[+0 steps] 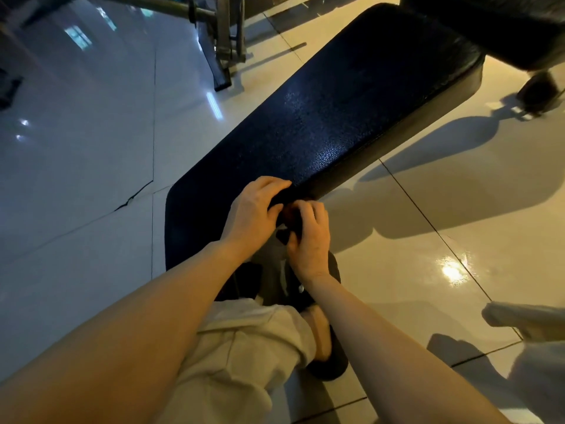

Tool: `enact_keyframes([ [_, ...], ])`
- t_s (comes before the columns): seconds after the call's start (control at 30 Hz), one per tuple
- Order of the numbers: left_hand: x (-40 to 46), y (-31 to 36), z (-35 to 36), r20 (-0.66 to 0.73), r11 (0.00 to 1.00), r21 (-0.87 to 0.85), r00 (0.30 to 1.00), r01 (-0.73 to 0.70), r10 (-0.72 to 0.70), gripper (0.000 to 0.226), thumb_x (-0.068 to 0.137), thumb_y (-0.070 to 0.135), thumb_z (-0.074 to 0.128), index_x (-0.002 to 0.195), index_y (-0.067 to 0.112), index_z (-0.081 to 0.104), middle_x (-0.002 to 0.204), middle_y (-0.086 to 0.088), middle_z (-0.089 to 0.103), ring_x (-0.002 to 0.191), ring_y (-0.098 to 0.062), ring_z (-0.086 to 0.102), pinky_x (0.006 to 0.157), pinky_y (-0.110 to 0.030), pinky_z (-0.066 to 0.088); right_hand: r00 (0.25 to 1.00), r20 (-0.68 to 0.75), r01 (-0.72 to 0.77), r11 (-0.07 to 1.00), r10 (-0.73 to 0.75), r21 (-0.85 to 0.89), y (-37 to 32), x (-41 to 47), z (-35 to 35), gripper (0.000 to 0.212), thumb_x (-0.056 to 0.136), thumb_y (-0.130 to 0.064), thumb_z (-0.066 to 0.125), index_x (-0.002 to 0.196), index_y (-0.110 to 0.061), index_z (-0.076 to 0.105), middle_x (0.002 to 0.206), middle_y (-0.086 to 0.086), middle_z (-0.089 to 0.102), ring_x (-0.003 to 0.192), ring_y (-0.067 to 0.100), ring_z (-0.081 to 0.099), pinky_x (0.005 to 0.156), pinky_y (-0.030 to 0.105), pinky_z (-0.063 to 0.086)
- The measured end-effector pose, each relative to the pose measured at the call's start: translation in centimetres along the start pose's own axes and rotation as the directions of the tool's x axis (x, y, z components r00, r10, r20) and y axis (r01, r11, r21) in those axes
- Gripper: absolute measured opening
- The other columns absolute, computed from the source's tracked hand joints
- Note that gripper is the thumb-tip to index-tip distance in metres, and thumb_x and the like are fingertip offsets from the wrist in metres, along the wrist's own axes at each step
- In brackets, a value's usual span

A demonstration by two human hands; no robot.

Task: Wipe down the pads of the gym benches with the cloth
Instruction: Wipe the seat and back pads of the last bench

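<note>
My trouser leg (244, 347) and sandalled foot (321, 341) fill the near frame as I stand at the end of a black gym bench pad (321, 123), both hands meeting at its near right edge. My left hand (253, 209) lies curled over the pad's edge, my right hand (308, 237) just beside it, fingers bent around something small, dark and reddish-brown between them; I judge it to be the cloth (289, 214), though it is too bunched and shadowed to be sure. The risk from here: a wadded cloth would cover little pad per stroke and could slip from my fingers to the glossy tiled floor (428, 270). Beyond, a second pad (504, 26) and a metal frame (226, 41) stand. No brand, label or writing can be read anywhere.
</note>
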State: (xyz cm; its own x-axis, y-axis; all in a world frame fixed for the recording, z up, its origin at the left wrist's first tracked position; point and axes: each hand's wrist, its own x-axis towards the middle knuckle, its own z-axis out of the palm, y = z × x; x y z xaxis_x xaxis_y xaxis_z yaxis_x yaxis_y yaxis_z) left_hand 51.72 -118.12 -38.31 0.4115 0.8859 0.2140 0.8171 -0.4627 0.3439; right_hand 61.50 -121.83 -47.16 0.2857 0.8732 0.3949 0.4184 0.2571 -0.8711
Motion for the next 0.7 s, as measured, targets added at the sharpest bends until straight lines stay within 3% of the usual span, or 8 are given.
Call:
enact_keyframes([
  [0.1, 1.1, 0.9, 0.1, -0.003, 0.997, 0.024, 0.997, -0.075, 0.075, 0.040, 0.088, 0.004, 0.062, 0.127, 0.010, 0.058, 0.123, -0.006, 0.059, 0.112, -0.021, 0.056, 0.094, -0.040, 0.050, 0.990, -0.137, -0.034, 0.998, 0.042, 0.055, -0.2, 1.5, -1.3, 0.043, 0.063, 0.016, 0.051, 0.102, -0.001, 0.058, 0.101, 0.010, 0.049, 0.095, 0.024, 0.049, 0.085, 0.027, 0.044],
  [0.2, 2.9, 2.8, 0.5, -0.002, 0.987, 0.014, 0.987, -0.162, 0.162, 0.040, 0.086, 0.002, 0.064, 0.126, 0.007, 0.059, 0.121, -0.008, 0.059, 0.109, -0.023, 0.056, 0.094, -0.037, 0.050, 0.931, -0.351, -0.085, 0.995, 0.095, 0.044, 0.2, 4.3, -4.0, 0.042, 0.064, 0.016, 0.051, 0.101, 0.000, 0.059, 0.098, 0.010, 0.050, 0.093, 0.014, 0.046, 0.084, 0.011, 0.036],
  [0.3, 5.0, 5.1, 1.1, -0.016, 0.976, -0.003, 0.976, -0.217, 0.217, 0.041, 0.086, 0.002, 0.065, 0.127, 0.007, 0.059, 0.123, -0.009, 0.059, 0.112, -0.025, 0.055, 0.096, -0.036, 0.048, 0.841, -0.534, -0.089, 0.996, 0.087, 0.022, 0.5, 8.0, -8.0, 0.038, 0.067, 0.011, 0.052, 0.104, 0.004, 0.057, 0.099, 0.017, 0.054, 0.093, 0.017, 0.048, 0.085, 0.010, 0.036],
  [0.4, 6.6, 6.8, 1.7, -0.031, 0.968, -0.001, 0.968, -0.249, 0.249, 0.041, 0.087, 0.003, 0.064, 0.128, 0.007, 0.059, 0.125, -0.010, 0.058, 0.113, -0.026, 0.054, 0.094, -0.037, 0.047, 0.725, -0.684, -0.102, 0.995, 0.077, 0.005, 1.0, 11.5, -11.9, 0.037, 0.074, 0.008, 0.058, 0.111, 0.007, 0.054, 0.106, 0.016, 0.052, 0.099, 0.016, 0.045, 0.090, 0.018, 0.039],
  [0.47, 7.7, 8.0, 2.1, -0.047, 0.963, 0.006, 0.961, -0.271, 0.271, 0.042, 0.086, 0.003, 0.065, 0.128, 0.006, 0.059, 0.125, -0.010, 0.058, 0.113, -0.026, 0.054, 0.094, -0.037, 0.048, 0.748, -0.664, -0.058, 0.997, 0.006, -0.056, 1.4, 12.2, -12.4, 0.037, 0.076, 0.008, 0.060, 0.112, 0.004, 0.056, 0.109, 0.014, 0.052, 0.105, 0.019, 0.046, 0.096, 0.031, 0.044],
  [0.53, 8.7, 9.5, 2.5, -0.071, 0.959, 0.016, 0.956, -0.283, 0.284, 0.041, 0.086, 0.002, 0.065, 0.127, 0.006, 0.058, 0.124, -0.010, 0.058, 0.113, -0.025, 0.055, 0.094, -0.036, 0.048, 0.834, -0.551, -0.022, 0.996, -0.032, -0.091, 1.5, 11.1, -11.2, 0.041, 0.074, 0.009, 0.058, 0.114, 0.002, 0.058, 0.117, 0.018, 0.052, 0.114, 0.025, 0.049, 0.102, 0.041, 0.043],
  [0.6, 9.6, 10.7, 2.7, -0.101, 0.965, 0.013, 0.960, -0.263, 0.263, 0.035, 0.087, 0.002, 0.063, 0.122, 0.006, 0.058, 0.121, -0.009, 0.060, 0.109, -0.022, 0.056, 0.092, -0.033, 0.050, 0.884, -0.467, -0.012, 0.998, -0.021, -0.069, 1.4, 9.8, -10.2, 0.045, 0.070, 0.011, 0.055, 0.114, 0.000, 0.060, 0.117, 0.017, 0.053, 0.113, 0.026, 0.051, 0.100, 0.042, 0.045],
  [0.7, 11.2, 11.9, 2.8, -0.127, 0.966, 0.000, 0.959, -0.257, 0.255, 0.031, 0.086, 0.001, 0.062, 0.116, 0.008, 0.059, 0.118, -0.008, 0.060, 0.107, -0.021, 0.056, 0.089, -0.027, 0.046, 0.838, -0.545, -0.013, 0.998, -0.019, -0.055, 1.6, 11.5, -12.1, 0.040, 0.070, 0.013, 0.057, 0.108, 0.001, 0.062, 0.107, 0.016, 0.056, 0.102, 0.023, 0.052, 0.091, 0.035, 0.048],
])
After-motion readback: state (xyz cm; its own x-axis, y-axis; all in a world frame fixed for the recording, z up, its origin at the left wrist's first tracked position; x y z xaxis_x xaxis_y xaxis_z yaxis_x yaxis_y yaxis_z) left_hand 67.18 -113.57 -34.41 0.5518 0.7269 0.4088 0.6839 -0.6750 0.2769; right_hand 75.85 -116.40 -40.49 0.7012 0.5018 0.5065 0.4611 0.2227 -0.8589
